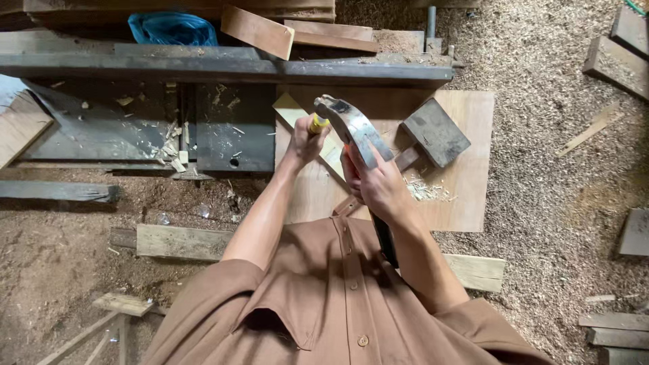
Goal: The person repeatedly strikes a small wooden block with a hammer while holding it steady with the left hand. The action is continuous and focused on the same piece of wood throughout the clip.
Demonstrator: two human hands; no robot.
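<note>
Fingers of the right hand wrap a steel claw hammer; left hand fingers pinch a yellow-handled tool, possibly a chisel, under the hammerhead. Beyond: plywood sheet, wooden mallet, blue bag.

Person seen from above. Brown short-sleeved shirt, plain weave, no pattern. Front placket runs down the middle with small round buttons of matching brown; collar lies open beside the placket. To the placket's left in view, a chest pocket with a pointed flap. Sleeves are wide and loose, ending above the elbows, hems folded. Both forearms bare beyond the sleeves. Left hand and right hand bare: no gloves, rings, watch or bands visible.
</note>
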